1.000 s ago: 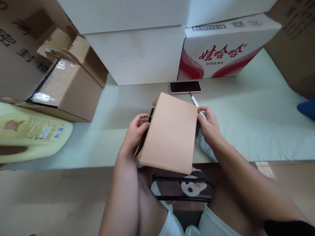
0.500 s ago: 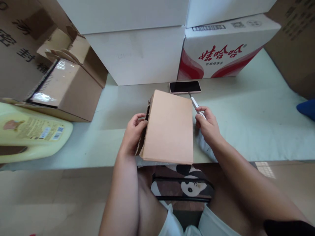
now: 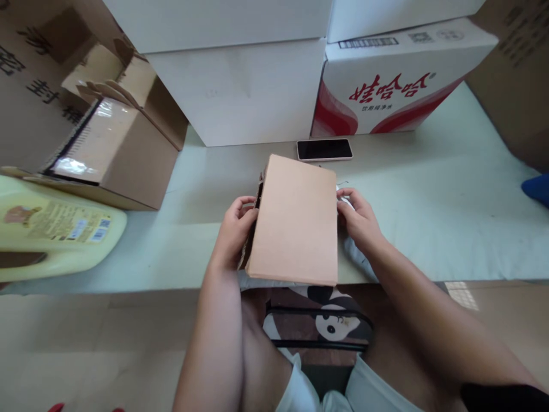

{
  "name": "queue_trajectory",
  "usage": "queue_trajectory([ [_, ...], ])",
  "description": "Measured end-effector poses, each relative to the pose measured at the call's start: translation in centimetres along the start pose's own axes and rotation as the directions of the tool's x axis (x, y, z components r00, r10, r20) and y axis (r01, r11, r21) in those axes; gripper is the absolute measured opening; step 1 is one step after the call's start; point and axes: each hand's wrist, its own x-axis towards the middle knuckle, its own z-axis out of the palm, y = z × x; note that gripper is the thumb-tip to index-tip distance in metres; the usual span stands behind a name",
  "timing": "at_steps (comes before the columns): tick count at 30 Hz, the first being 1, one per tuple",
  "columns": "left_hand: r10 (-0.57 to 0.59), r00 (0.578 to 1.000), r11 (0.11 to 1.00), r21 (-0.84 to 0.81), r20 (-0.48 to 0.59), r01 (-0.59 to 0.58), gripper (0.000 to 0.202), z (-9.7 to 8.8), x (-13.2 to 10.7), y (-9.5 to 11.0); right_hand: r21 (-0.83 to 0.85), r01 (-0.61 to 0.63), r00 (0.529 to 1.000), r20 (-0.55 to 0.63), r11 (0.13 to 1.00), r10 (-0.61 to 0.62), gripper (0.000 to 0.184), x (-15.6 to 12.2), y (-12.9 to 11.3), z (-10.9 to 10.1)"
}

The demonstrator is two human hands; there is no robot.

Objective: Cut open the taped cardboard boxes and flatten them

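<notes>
A flat brown cardboard box (image 3: 294,220) lies at the near edge of the pale table (image 3: 429,217), tilted slightly toward me. My left hand (image 3: 234,232) grips its left side, fingers curled round the open, ragged edge. My right hand (image 3: 359,220) presses against its right edge with fingers closed; a bit of a white pen-like tool (image 3: 346,200) shows between them, the rest hidden by the box and the hand.
A dark phone (image 3: 325,149) lies just beyond the box. Behind stand white boxes (image 3: 240,91) and a red-and-white carton (image 3: 386,86). An open brown carton (image 3: 115,149) and a yellow bottle (image 3: 55,229) sit left. A panda-print stool (image 3: 330,326) is below.
The box has turned from a slanted position to nearly square with the table edge. My right hand has moved in against its right side, and the white tool's tip no longer sticks out.
</notes>
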Motion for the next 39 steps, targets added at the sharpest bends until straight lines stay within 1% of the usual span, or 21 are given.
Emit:
queue_trajectory([
  [3,-0.006,1.0,1.0,-0.006,0.011,0.006,0.031,0.16,-0.04,-0.12,-0.021,-0.002,1.0,0.016,1.0,0.002,0.014,-0.34,-0.14,0.63],
  [7,-0.004,1.0,1.0,-0.006,0.019,0.004,0.029,0.29,-0.06,-0.24,-0.052,0.021,0.999,0.044,0.998,-0.019,0.02,-0.61,-0.3,1.05],
  [12,-0.001,1.0,1.0,-0.02,0.019,0.001,0.029,0.29,-0.03,-0.31,-0.031,0.0,0.999,0.042,1.0,0.001,0.021,-0.62,-0.38,0.97],
  [27,-0.011,1.0,1.0,-0.006,0.015,0.011,0.028,0.58,-0.23,0.03,-0.058,0.003,1.0,0.031,0.998,-0.001,0.023,-0.52,0.28,0.75],
  [39,0.002,1.0,1.0,-0.005,0.018,-0.002,0.029,0.48,-0.06,-0.17,-0.054,-0.006,1.0,0.028,0.999,0.008,0.021,-0.55,-0.03,0.79],
])
